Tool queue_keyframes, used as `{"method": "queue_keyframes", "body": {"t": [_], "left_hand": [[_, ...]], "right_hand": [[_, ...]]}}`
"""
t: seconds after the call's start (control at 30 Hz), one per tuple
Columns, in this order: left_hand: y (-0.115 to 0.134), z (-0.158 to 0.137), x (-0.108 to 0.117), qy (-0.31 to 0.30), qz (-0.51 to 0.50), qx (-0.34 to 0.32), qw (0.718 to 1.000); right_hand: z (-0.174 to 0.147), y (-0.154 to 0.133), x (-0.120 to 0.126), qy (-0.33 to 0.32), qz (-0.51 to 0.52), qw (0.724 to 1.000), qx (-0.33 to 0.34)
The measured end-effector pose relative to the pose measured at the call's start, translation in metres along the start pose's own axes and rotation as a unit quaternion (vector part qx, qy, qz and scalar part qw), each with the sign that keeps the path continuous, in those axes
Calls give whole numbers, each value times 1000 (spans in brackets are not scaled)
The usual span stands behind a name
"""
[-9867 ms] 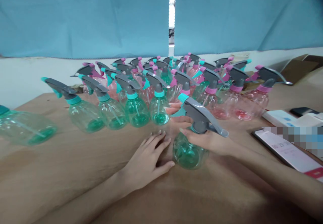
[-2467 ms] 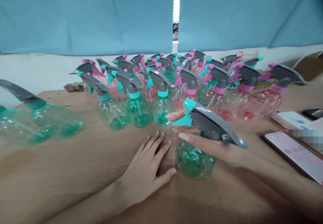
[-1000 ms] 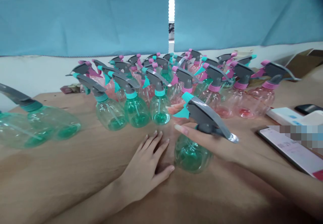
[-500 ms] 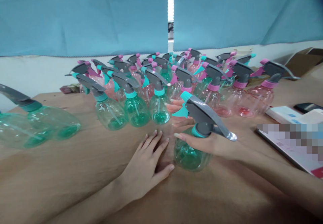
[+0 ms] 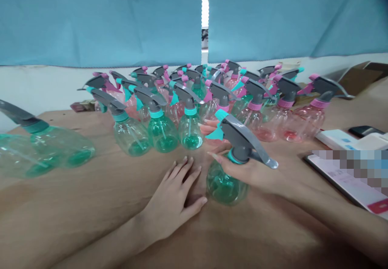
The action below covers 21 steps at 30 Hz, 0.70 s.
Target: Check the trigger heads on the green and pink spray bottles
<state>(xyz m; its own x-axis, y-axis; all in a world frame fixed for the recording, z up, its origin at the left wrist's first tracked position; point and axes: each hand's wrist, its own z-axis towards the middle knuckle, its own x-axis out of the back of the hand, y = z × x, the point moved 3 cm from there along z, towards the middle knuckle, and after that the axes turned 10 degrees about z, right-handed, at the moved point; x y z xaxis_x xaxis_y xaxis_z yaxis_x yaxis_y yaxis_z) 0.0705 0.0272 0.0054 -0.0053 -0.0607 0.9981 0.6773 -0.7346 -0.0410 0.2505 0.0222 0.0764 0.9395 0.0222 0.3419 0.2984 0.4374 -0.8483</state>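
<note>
A green spray bottle (image 5: pixel 226 186) with a grey trigger head and turquoise nozzle is upright at the table's front middle. My right hand (image 5: pixel 250 171) is wrapped around it just below the collar, with part of the fingers hidden behind the bottle. Beside it, my left hand (image 5: pixel 169 200) lies flat on the wooden table (image 5: pixel 100 204), fingers spread and holding nothing. Just beyond my left fingertips are a small green spray bottle (image 5: pixel 190 133) and another green one (image 5: pixel 163 133).
Pink and green spray bottles crowd the table's back, including a pink one (image 5: pixel 306 119) at right. More green bottles (image 5: pixel 65 146) stand far left. A tablet-like device (image 5: pixel 336 182) and a white object (image 5: pixel 336 139) lie right. A blue curtain (image 5: pixel 100 22) hangs behind.
The view has shifted very slightly, so things at the right appear a little further left. Both hands keep their poses, and the right hand still grips the green spray bottle.
</note>
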Motion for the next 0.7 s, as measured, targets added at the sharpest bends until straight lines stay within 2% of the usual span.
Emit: {"method": "queue_keyframes", "body": {"t": [0.17,0.3,0.7], "left_hand": [[0,0,0,7,4,-4,1000],[-1,0,1,7,2,2,1000],[-1,0,0,9,-4,9,1000]], "right_hand": [[2,7,0,3,13,1000,9],[0,15,3,7,-18,1000,4],[-2,16,5,-7,-27,1000,-7]]}}
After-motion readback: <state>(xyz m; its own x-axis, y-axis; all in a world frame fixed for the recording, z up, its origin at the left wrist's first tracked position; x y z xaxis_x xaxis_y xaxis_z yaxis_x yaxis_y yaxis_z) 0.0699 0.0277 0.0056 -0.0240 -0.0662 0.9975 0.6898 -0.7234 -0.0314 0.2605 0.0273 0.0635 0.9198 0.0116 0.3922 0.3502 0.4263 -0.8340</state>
